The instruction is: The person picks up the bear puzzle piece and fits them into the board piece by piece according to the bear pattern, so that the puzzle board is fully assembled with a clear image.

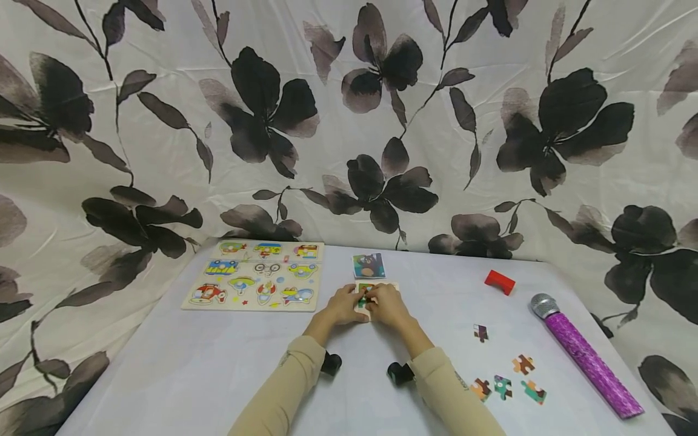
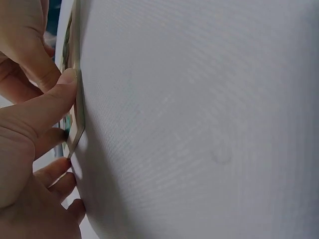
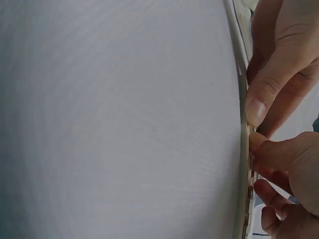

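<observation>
A small jigsaw puzzle board (image 1: 362,307) in a pale frame lies on the table between my hands. My left hand (image 1: 343,306) holds the board, its thumb (image 2: 62,89) on the near edge and its fingers round the left side. My right hand (image 1: 388,304) bends over the board with thumb (image 3: 256,142) and fingertips together, pinching a small puzzle piece that the fingers mostly hide. Just beyond the board is a square picture card (image 1: 369,266) with a dark brown animal. Loose jigsaw pieces (image 1: 523,364) lie at the right, apart from the hands.
A wooden vehicle puzzle board (image 1: 253,275) lies at the back left. At the right are a red block (image 1: 499,282) and a glittery purple microphone (image 1: 591,358). A flowered cloth (image 1: 338,133) hangs behind the white table (image 1: 218,369).
</observation>
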The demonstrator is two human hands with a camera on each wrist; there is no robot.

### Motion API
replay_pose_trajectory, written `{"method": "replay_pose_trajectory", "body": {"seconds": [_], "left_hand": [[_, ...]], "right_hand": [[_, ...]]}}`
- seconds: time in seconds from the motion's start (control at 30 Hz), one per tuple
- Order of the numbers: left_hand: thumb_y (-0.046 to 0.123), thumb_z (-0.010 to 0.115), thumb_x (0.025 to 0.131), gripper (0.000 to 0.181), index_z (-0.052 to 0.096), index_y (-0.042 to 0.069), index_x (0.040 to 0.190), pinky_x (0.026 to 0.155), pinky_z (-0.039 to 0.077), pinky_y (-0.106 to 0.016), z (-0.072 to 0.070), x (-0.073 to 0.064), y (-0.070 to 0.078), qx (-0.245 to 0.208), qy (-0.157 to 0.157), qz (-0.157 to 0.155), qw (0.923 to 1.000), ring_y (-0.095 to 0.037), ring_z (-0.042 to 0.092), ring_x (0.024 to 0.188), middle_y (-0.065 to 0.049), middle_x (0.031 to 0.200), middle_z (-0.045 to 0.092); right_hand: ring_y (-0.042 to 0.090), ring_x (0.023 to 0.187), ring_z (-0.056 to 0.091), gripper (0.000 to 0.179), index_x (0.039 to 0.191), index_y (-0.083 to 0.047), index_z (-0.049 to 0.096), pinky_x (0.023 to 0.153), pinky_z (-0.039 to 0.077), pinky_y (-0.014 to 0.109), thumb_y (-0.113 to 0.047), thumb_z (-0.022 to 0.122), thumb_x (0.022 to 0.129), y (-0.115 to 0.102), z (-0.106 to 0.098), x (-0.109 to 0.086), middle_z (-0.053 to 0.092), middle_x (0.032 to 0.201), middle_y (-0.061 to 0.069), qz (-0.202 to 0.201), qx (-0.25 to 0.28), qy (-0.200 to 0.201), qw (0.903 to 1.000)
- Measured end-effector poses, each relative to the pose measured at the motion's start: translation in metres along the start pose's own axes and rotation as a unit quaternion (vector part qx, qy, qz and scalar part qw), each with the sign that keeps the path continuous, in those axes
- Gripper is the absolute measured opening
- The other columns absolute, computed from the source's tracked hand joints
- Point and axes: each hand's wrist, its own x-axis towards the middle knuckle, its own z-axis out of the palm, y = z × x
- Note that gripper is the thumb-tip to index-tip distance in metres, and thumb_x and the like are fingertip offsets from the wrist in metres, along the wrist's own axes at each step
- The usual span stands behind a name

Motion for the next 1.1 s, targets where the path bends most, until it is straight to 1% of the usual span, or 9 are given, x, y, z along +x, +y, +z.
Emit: {"method": "replay_pose_trajectory", "body": {"seconds": [0.1, 0.17, 0.23, 0.33, 0.47, 0.57, 0.63, 0.83, 1.1], "left_hand": [[0.032, 0.075, 0.080, 0.072, 0.045, 0.002, 0.139, 0.101, 0.039, -0.052, 0.001, 0.000, -0.003, -0.011, 0.011, 0.003, 0.9999, -0.040, 0.037, 0.129, -0.023, 0.143, 0.037], [0.031, 0.076, 0.079, 0.072, 0.046, 0.002, 0.138, 0.100, 0.039, -0.052, 0.000, 0.000, -0.003, -0.020, 0.016, 0.005, 0.9997, -0.040, 0.038, 0.128, -0.023, 0.141, 0.038], [0.031, 0.077, 0.078, 0.072, 0.047, 0.001, 0.137, 0.100, 0.039, -0.053, 0.000, -0.001, -0.002, -0.024, 0.017, 0.008, 0.9995, -0.040, 0.039, 0.127, -0.024, 0.140, 0.039], [0.030, 0.077, 0.078, 0.072, 0.047, 0.001, 0.136, 0.100, 0.039, -0.053, -0.001, -0.003, 0.000, -0.031, 0.015, 0.007, 0.9994, -0.040, 0.038, 0.127, -0.024, 0.141, 0.039], [0.030, 0.077, 0.078, 0.071, 0.048, 0.002, 0.136, 0.099, 0.040, -0.054, -0.002, -0.004, 0.000, -0.031, 0.016, 0.010, 0.9994, -0.041, 0.039, 0.126, -0.024, 0.140, 0.040], [0.030, 0.077, 0.078, 0.071, 0.048, 0.001, 0.136, 0.099, 0.040, -0.054, -0.002, -0.003, -0.001, -0.027, 0.019, 0.009, 0.9994, -0.041, 0.040, 0.126, -0.024, 0.140, 0.040], [0.030, 0.077, 0.078, 0.071, 0.048, 0.001, 0.136, 0.099, 0.040, -0.054, -0.002, -0.002, -0.001, -0.028, 0.019, 0.007, 0.9994, -0.041, 0.040, 0.126, -0.024, 0.140, 0.040], [0.029, 0.077, 0.078, 0.070, 0.048, 0.001, 0.136, 0.100, 0.039, -0.054, -0.003, -0.003, 0.000, -0.039, 0.018, 0.005, 0.9991, -0.041, 0.039, 0.126, -0.024, 0.140, 0.040], [0.029, 0.076, 0.079, 0.070, 0.048, 0.001, 0.136, 0.101, 0.038, -0.054, -0.003, -0.003, 0.000, -0.039, 0.016, -0.003, 0.9991, -0.041, 0.037, 0.129, -0.023, 0.142, 0.038]], "right_hand": [[0.030, 0.086, 0.060, 0.017, 0.094, 0.005, 0.071, 0.075, 0.051, 0.043, -0.003, 0.072, 0.080, 0.000, 0.000, 0.001, 0.067, 0.096, 0.017, 0.007, 0.032, 0.001, 0.9995], [0.024, 0.079, 0.059, 0.019, 0.097, 0.007, 0.070, 0.068, 0.051, 0.034, -0.001, 0.071, 0.079, 0.000, -0.001, 0.003, 0.067, 0.096, 0.018, 0.013, 0.054, -0.003, 0.9985], [0.018, 0.071, 0.054, 0.023, 0.100, 0.008, 0.068, 0.059, 0.046, 0.026, 0.001, 0.071, 0.079, 0.001, -0.002, 0.003, 0.067, 0.096, 0.018, 0.019, 0.070, -0.009, 0.9973], [0.015, 0.070, 0.049, 0.027, 0.105, 0.009, 0.067, 0.056, 0.040, 0.021, 0.003, 0.070, 0.079, 0.001, -0.002, 0.003, 0.065, 0.095, 0.018, 0.023, 0.089, -0.017, 0.9956], [0.024, 0.079, 0.055, 0.026, 0.102, 0.009, 0.068, 0.066, 0.047, 0.030, 0.007, 0.070, 0.076, 0.003, 0.001, 0.004, 0.066, 0.091, 0.018, -0.013, 0.080, -0.011, 0.9966], [0.031, 0.086, 0.058, 0.022, 0.099, 0.009, 0.069, 0.076, 0.048, 0.041, 0.005, 0.070, 0.077, 0.003, 0.003, 0.006, 0.067, 0.091, 0.019, -0.035, 0.043, -0.010, 0.9984], [0.033, 0.087, 0.057, 0.021, 0.099, 0.008, 0.069, 0.078, 0.047, 0.047, 0.001, 0.070, 0.080, 0.001, 0.002, 0.006, 0.066, 0.093, 0.019, -0.030, 0.014, -0.016, 0.9993], [0.032, 0.089, 0.054, 0.025, 0.109, 0.002, 0.067, 0.074, 0.049, 0.047, -0.009, 0.066, 0.087, -0.006, -0.002, 0.004, 0.058, 0.102, 0.018, 0.013, -0.039, -0.049, 0.9979], [0.030, 0.087, 0.051, 0.025, 0.113, 0.000, 0.066, 0.073, 0.047, 0.046, -0.009, 0.060, 0.091, -0.010, -0.003, 0.003, 0.056, 0.101, 0.017, 0.022, -0.063, -0.061, 0.9959]]}}
